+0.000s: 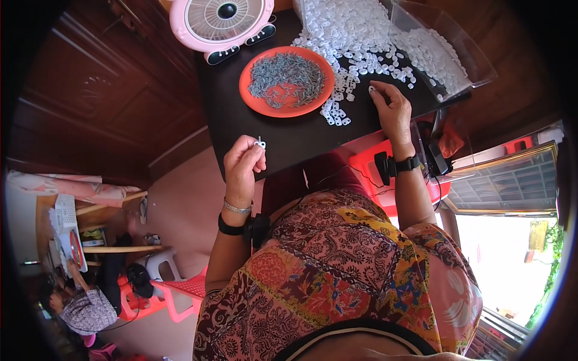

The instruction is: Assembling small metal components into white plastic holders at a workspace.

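At left, the left hand (239, 167) is raised just off the near edge of a dark table (224, 114), its thumb and fingers pressed together on a white clip (260, 144) from which a thin grey nail (259, 138) appears to project upward. Above it, at the table's back, stands a pink fan (227, 11). Next comes an orange plate (288, 112) of loose grey nails (286, 72), too small to tell from screws. Just beside the plate lie scattered clips (339, 113), which lead back to a large white heap (346, 27). The right hand (394, 113) is near these, thumb and fingertips closed on what seems a single clip (372, 89). Farthest right, a clear box (480, 65) rests tilted, with more white clips inside. The step in hand is judged to be pairing clip with nail; the next move probably calls for bringing the hands together, clip hole turned toward a nail's point.
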`<state>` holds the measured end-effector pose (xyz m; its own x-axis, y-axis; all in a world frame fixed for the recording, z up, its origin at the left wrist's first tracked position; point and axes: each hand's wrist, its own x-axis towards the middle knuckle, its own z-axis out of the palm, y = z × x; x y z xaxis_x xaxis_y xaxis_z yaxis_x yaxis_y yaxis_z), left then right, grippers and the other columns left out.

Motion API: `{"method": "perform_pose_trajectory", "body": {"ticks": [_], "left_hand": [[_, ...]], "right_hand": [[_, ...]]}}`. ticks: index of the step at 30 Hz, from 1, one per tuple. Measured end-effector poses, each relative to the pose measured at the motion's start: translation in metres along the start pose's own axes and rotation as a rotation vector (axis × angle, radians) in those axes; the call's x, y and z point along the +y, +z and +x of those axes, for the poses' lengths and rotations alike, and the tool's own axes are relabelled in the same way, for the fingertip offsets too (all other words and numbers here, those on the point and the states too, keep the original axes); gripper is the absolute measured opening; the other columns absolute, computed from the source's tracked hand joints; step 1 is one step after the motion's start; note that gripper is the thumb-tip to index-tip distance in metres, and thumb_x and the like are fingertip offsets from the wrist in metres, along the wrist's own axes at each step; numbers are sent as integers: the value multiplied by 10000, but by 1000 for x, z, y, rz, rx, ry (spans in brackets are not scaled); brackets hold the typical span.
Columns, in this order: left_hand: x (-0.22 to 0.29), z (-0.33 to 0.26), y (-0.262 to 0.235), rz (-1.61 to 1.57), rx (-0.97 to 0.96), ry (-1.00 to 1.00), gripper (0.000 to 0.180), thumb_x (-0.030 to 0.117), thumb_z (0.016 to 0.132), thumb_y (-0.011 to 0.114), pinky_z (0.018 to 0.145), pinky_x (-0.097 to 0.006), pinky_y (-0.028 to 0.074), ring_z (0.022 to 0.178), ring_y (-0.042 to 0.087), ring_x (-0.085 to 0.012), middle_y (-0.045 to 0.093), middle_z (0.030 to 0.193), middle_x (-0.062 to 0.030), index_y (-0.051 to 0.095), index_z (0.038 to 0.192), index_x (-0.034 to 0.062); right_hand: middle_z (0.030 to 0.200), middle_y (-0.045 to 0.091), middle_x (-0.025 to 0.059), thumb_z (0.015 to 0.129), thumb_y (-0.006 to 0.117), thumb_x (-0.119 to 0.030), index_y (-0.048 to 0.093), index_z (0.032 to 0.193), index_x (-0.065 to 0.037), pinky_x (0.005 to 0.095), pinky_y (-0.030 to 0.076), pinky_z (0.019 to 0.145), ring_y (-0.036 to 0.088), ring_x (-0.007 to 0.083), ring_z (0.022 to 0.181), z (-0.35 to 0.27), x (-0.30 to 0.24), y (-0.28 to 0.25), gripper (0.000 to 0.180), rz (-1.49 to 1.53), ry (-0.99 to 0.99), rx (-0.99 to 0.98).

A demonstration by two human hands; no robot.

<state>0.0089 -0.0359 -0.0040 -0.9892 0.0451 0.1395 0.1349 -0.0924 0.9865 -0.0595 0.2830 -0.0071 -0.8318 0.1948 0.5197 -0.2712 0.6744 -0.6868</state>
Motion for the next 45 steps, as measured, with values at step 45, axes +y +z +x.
{"method": "perform_pose_trajectory", "body": {"ticks": [45], "left_hand": [[30, 16, 57, 173, -101, -55, 178, 104, 864, 549, 492, -211, 338, 546, 420, -52, 469, 612, 12, 499, 717, 17]], "right_hand": [[913, 657, -6, 882, 588, -20, 668, 1038, -32, 196, 462, 757, 576, 50, 848, -14, -92, 30, 176, 1037, 239, -656]]}}
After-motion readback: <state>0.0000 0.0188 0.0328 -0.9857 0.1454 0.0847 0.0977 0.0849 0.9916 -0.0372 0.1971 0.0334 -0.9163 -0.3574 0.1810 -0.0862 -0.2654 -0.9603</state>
